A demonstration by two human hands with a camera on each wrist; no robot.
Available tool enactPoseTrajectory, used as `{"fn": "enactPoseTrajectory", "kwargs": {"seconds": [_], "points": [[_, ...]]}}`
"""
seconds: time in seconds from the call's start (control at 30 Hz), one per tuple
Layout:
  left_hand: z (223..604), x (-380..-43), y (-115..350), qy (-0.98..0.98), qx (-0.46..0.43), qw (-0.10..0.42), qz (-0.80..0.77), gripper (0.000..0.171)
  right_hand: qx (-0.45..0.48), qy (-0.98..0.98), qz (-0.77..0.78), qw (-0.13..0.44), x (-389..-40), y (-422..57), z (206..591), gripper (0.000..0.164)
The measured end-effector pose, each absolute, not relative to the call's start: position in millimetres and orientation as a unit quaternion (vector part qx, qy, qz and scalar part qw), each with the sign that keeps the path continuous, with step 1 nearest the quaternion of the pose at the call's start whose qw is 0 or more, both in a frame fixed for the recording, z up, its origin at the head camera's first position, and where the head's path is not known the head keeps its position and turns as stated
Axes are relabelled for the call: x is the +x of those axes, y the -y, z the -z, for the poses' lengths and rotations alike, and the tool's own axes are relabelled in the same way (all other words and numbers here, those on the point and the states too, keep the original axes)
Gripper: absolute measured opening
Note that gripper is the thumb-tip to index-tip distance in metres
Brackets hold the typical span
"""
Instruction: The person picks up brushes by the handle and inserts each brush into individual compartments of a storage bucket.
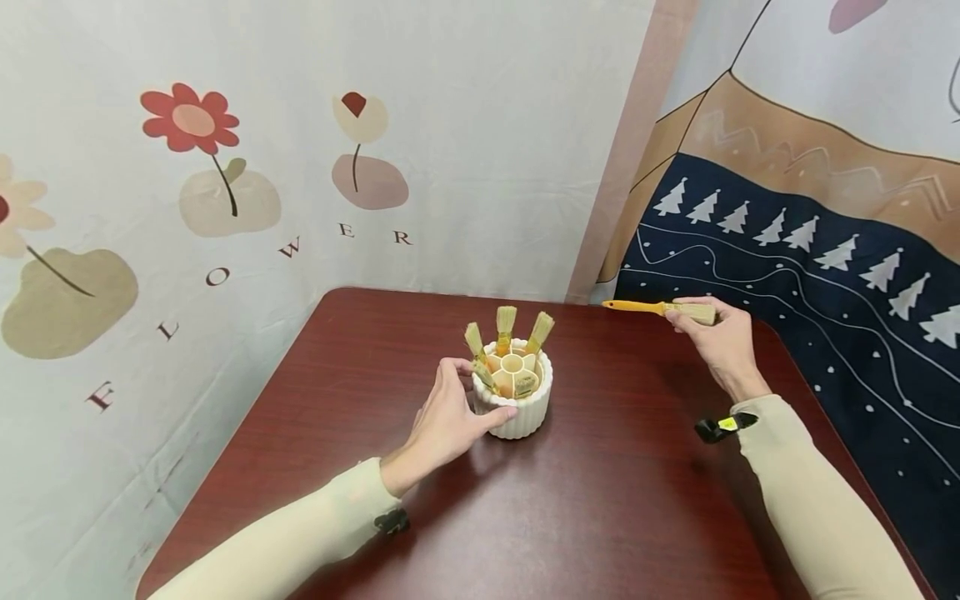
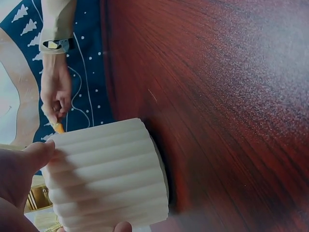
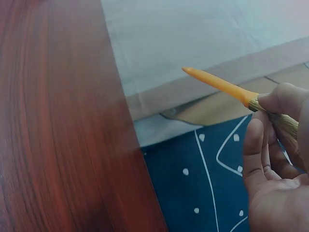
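Observation:
A white ribbed round holder (image 1: 516, 417) with inner compartments stands on the table. Several paintbrushes (image 1: 506, 321) are in its outer compartments, bristles up. My left hand (image 1: 448, 417) grips the holder's left side, its thumb along the front; in the left wrist view the ribbed wall fills the lower part. Over the table's far right part, my right hand (image 1: 716, 337) pinches another paintbrush (image 1: 633, 307) near its ferrule. That brush lies roughly level, its yellow handle pointing left and its pale bristles toward the palm. In the right wrist view the yellow handle (image 3: 217, 83) sticks out past the thumb.
The dark red wooden table (image 1: 360, 358) has its far edge against a pale curtain (image 1: 480, 150) printed with flowers and letters. At the right side hangs a dark blue cloth (image 1: 795, 275) with white trees. Both sleeves carry black wrist straps.

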State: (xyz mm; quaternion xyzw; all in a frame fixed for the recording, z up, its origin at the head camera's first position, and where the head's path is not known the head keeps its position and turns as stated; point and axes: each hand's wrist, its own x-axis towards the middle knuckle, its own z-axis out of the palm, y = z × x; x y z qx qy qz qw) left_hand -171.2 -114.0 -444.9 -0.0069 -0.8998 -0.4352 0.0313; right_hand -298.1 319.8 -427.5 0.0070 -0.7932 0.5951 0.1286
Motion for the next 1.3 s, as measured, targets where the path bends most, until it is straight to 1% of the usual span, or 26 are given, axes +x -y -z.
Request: {"fn": "enactPoseTrajectory", "kwargs": {"seconds": [0.23, 0.47, 0.73, 0.93, 1.1, 1.3], "points": [[444, -173, 114, 0.899, -0.012, 0.028, 0.437, 0.091, 0.031, 0.746, -0.649, 0.147, -292, -311, 422, 0.040], [442, -175, 114, 0.903, -0.020, 0.027, 0.428, 0.091, 0.070, 0.699, -0.694, 0.161, -281, -301, 413, 0.040], [441, -177, 113, 0.903, -0.025, 0.028, 0.429, 0.092, 0.089, 0.762, -0.613, 0.187, -265, -290, 396, 0.036], [441, -178, 116, 0.899, -0.030, 0.016, 0.436, 0.093, 0.120, 0.786, -0.574, 0.194, -256, -277, 386, 0.032], [441, -180, 122, 0.894, -0.041, 0.003, 0.445, 0.092, 0.147, 0.794, -0.558, 0.191, -248, -266, 379, 0.032], [442, -184, 129, 0.887, -0.063, -0.008, 0.457, 0.093, 0.169, 0.792, -0.560, 0.173, -238, -254, 375, 0.028]]}}
